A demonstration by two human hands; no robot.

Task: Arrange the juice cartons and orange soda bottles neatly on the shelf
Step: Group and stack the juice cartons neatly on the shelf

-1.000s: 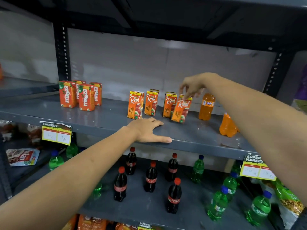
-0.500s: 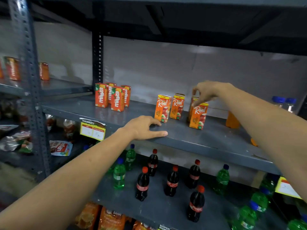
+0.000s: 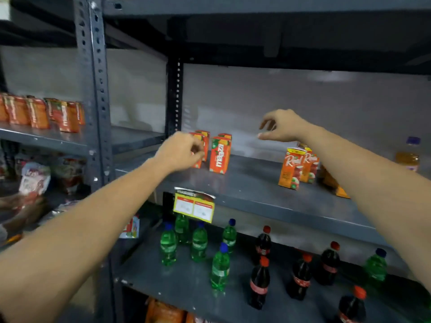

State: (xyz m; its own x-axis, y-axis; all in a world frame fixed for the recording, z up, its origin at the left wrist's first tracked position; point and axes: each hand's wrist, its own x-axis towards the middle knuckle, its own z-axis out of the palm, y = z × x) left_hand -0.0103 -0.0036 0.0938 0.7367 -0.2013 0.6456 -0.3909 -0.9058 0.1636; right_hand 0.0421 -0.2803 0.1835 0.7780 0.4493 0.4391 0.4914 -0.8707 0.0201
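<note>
Several orange Maaza juice cartons [image 3: 219, 155] stand at the left of the grey middle shelf [image 3: 247, 192]. My left hand [image 3: 179, 151] is curled over the front-left Maaza carton [image 3: 197, 163] and hides most of it. My right hand [image 3: 281, 127] hovers in the air above the shelf, fingers apart and holding nothing. Under its forearm stand the Real juice cartons [image 3: 291, 167] in a tight group. An orange soda bottle [image 3: 407, 157] with a blue cap stands upright at the far right. Another orange bottle [image 3: 337, 186] lies beside the Real cartons, largely hidden by my right arm.
A yellow price tag [image 3: 193, 207] hangs on the shelf's front edge. Green bottles [image 3: 198, 243] and cola bottles [image 3: 258, 283] stand scattered on the shelf below. A perforated steel post [image 3: 95, 89] rises at the left, with more orange cartons [image 3: 37, 113] on the neighbouring rack.
My view has swung left. My left hand left the shelf's front edge and went to the Maaza cartons. My right hand let go of the Real carton and rose clear of it.
</note>
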